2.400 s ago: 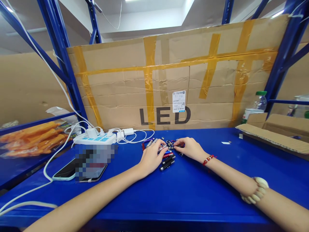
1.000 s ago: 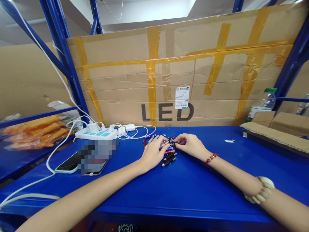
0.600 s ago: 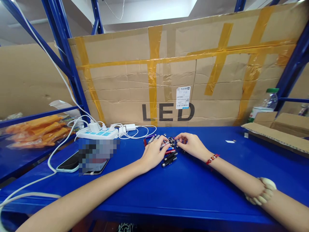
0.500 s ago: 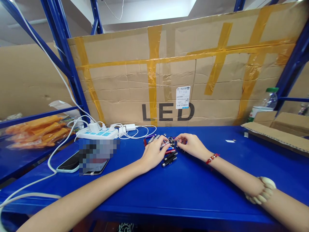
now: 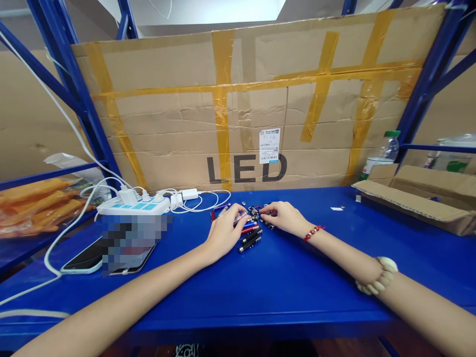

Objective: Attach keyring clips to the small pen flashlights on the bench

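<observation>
A small heap of pen-shaped metal tubes (image 5: 250, 237), black, red, blue and silver, lies on the blue table (image 5: 282, 287) in front of a taped cardboard sheet marked LED. My left hand (image 5: 224, 231) rests on the heap's left side, fingers curled round a silvery tube. My right hand (image 5: 280, 216) lies at the heap's right side, fingertips pinched on a tiny dark part that is too small to name. The two hands nearly touch above the heap.
A white power strip (image 5: 130, 205) with chargers and white cables stands to the left, with a phone (image 5: 87, 258) in front of it. An open cardboard box (image 5: 416, 201) and a plastic bottle (image 5: 383, 153) stand at the right. Orange packets (image 5: 33, 206) lie on the left shelf.
Both hands have stayed on the heap, with only small finger movements. The view has shifted slightly, so everything sits a little further left in the picture.
</observation>
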Demonstrator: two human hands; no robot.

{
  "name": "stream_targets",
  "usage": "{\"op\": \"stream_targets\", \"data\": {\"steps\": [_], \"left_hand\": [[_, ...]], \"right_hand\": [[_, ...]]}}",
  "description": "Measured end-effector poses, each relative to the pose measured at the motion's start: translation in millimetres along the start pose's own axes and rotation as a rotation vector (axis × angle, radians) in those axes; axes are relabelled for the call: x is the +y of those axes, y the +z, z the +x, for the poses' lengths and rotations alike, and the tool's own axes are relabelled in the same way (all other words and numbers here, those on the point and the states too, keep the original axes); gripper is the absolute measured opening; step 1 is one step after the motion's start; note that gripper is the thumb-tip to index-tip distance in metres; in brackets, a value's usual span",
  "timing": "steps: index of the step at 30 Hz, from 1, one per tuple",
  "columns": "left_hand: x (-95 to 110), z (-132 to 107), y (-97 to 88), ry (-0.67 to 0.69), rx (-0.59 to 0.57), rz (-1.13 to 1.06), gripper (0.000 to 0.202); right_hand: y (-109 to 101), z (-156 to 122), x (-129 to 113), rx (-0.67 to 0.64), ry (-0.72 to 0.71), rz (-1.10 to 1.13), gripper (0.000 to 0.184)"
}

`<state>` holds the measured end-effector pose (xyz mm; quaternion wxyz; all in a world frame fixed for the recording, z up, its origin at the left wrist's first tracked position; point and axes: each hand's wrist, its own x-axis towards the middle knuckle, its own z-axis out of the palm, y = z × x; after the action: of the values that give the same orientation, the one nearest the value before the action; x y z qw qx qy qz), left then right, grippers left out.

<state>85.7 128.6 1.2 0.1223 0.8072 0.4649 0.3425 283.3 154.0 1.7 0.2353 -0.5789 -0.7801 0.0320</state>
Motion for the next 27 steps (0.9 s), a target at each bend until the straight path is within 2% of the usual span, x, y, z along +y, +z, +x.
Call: {"op": "stream_targets", "data": {"steps": [12,17,21,27], "left_hand": [[1.0,0.9,0.4,-0.009,-0.002,-0.012,0.020],[0.6,0.6,0.4,-0.008,-0.005,-0.023,0.020],[0.5,0.5,0.2,-0.011,-0.008,-0.019,0.020],[1.2,0.3,-0.2,-0.007,-0.011,-0.007,0.020]], "right_hand": [[3.9,1.3,2.1,0.029,-0.060,0.069,0.027],[4.4,1.3,2.2,0.017,-0.019,0.065,0.017],[2.6,0.7,1.1,0.016,0.011,-0.005,0.015],[1.6,-0.1,-0.8,-0.006,0.028,0.012,0.018]]}}
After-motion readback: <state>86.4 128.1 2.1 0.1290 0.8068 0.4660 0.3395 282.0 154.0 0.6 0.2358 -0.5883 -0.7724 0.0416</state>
